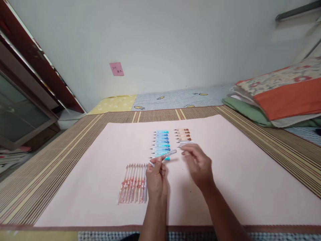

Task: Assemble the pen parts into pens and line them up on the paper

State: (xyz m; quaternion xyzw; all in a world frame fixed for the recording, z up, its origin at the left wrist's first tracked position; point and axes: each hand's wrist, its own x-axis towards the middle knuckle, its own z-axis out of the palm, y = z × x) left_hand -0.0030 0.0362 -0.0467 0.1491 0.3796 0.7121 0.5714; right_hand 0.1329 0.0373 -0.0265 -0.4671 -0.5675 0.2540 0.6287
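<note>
My left hand (155, 170) is closed round a slim pen with a clear, pale barrel (172, 152), pinched between thumb and fingers. The pen slants up to the right, above the lower end of a column of blue pens (162, 141) with dark tips pointing left. My right hand (198, 162) hovers just right of that pen, fingers loosely bent and apart, with nothing visible in them. Beyond its fingertips lies a short column of brown-ended pens (183, 135), with pale pens (187, 143) at its near end, partly hidden by the hand. White-and-pink pens (132, 184) lie side by side left of my left wrist.
A pale pink sheet (82, 187) lies under the pens, over a striped mat (32, 177). Folded bedding with an orange-edged pillow (288, 97) is stacked at the right. A pink note (116, 69) sticks to the back wall. A glass-fronted cabinet (20, 103) stands at the left.
</note>
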